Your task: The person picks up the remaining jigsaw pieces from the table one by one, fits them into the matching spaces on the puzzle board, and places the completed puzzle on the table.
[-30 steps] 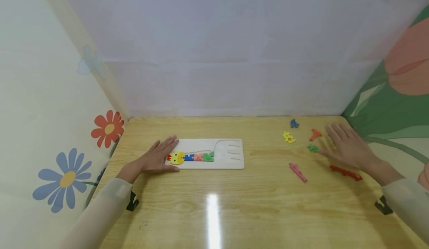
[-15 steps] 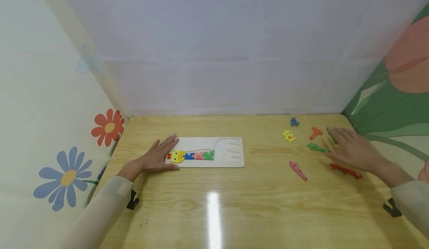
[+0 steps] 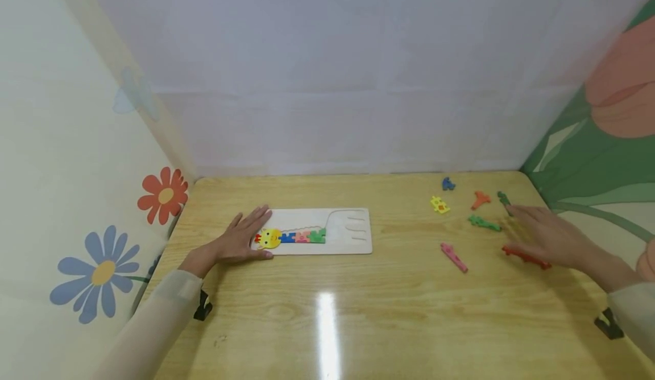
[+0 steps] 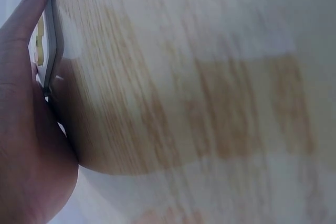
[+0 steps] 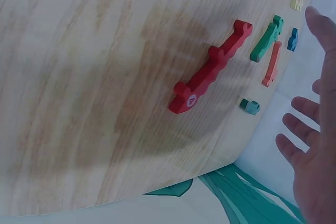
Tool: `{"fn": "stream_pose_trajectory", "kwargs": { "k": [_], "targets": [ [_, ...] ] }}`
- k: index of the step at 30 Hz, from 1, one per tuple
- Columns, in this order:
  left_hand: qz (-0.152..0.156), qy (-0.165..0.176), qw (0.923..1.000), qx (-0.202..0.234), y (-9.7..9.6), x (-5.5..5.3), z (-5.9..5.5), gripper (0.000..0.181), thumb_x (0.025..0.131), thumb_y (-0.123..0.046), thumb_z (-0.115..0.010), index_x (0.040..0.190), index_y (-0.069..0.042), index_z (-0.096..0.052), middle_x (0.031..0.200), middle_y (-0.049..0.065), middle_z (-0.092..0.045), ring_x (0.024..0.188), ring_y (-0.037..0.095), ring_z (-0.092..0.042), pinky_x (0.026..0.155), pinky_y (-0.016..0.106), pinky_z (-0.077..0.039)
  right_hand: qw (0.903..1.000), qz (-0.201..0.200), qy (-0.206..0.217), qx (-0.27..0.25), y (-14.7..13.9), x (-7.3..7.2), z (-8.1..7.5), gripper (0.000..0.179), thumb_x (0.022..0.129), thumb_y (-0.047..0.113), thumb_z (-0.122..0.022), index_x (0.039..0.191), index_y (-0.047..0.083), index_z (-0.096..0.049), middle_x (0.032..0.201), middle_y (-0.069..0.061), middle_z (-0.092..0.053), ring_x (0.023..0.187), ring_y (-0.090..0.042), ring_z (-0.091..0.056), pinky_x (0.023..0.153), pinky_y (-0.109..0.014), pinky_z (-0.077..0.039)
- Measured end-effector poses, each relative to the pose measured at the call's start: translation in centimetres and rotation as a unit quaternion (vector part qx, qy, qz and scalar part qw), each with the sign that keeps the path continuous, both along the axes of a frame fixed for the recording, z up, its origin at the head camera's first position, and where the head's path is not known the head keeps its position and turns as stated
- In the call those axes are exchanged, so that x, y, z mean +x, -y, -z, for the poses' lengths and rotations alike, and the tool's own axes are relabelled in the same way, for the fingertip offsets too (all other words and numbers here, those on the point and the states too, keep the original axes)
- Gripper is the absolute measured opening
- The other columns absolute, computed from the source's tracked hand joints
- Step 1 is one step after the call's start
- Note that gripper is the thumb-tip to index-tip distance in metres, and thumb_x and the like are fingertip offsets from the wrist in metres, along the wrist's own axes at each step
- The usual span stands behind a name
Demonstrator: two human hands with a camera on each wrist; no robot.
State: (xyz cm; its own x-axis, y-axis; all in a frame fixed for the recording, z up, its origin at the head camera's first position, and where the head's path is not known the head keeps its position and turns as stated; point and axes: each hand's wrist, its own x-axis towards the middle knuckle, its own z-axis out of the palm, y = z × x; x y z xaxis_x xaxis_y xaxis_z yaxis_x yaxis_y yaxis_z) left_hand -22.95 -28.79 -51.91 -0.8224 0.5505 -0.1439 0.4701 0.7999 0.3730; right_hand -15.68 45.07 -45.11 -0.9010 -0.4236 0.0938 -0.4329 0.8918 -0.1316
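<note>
My left hand [image 3: 240, 236] lies spread over the left end of a white puzzle board [image 3: 353, 229], thumb along the near edge, fingers at the far edge. In the board sit a yellow giraffe head [image 3: 268, 238] and blue, pink and green neck pieces [image 3: 303, 237]. At the right, my right hand [image 3: 550, 238] hovers with fingers extended and nothing held. It partly covers a red puzzle piece [image 3: 527, 256], which the right wrist view shows whole as a long red piece [image 5: 210, 69] marked with a number. A long green puzzle piece [image 3: 484, 223] lies just left of the hand.
Other loose pieces lie around the right hand: pink [image 3: 454, 257], yellow [image 3: 439, 204], blue [image 3: 448, 184], orange [image 3: 480, 199] and a small dark green one [image 3: 504, 198] near the fingertips. A white wall [image 3: 327, 112] borders the wooden table [image 3: 389, 312] at the back.
My right hand has shifted right and toward me, uncovering the long green piece and the small dark green piece. My left hand stays on the board.
</note>
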Motion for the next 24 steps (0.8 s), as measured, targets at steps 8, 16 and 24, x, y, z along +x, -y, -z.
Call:
{"fn": "stream_pose_trajectory", "kwargs": {
  "k": [8, 16, 24],
  "targets": [
    [0.001, -0.005, 1.0, 0.005, 0.0, 0.0, 0.1, 0.116, 0.089, -0.063, -0.075, 0.17, -0.006, -0.015, 0.178, 0.016, -0.007, 0.164, 0.04, -0.005, 0.125, 0.071, 0.003, 0.9988, -0.021, -0.012, -0.042, -1.2, 0.8, 1.3, 0.09, 0.077, 0.037, -0.094, 0.144, -0.009, -0.056, 0.141, -0.034, -0.057, 0.124, -0.053, -0.054, 0.095, -0.062, -0.044],
    [-0.001, -0.007, 1.0, 0.001, 0.0, -0.1, 0.4, 0.116, 0.089, -0.064, -0.075, 0.17, -0.007, -0.015, 0.178, 0.016, -0.007, 0.164, 0.039, -0.005, 0.126, 0.07, 0.004, 0.9979, -0.032, -0.038, -0.042, -1.5, 1.5, 2.2, 0.096, 0.068, 0.037, -0.099, 0.141, -0.01, -0.058, 0.135, -0.033, -0.062, 0.12, -0.051, -0.058, 0.096, -0.059, -0.047],
    [-0.002, -0.01, 0.9999, 0.005, 0.0, 0.0, 0.5, 0.117, 0.088, -0.064, -0.075, 0.17, -0.007, -0.016, 0.178, 0.016, -0.008, 0.164, 0.039, -0.006, 0.126, 0.07, 0.004, 0.9964, -0.055, -0.049, -0.041, -2.1, 1.9, 2.6, 0.095, 0.063, 0.039, -0.101, 0.134, -0.01, -0.063, 0.133, -0.029, -0.065, 0.118, -0.049, -0.059, 0.107, -0.033, -0.041]
  ]
}}
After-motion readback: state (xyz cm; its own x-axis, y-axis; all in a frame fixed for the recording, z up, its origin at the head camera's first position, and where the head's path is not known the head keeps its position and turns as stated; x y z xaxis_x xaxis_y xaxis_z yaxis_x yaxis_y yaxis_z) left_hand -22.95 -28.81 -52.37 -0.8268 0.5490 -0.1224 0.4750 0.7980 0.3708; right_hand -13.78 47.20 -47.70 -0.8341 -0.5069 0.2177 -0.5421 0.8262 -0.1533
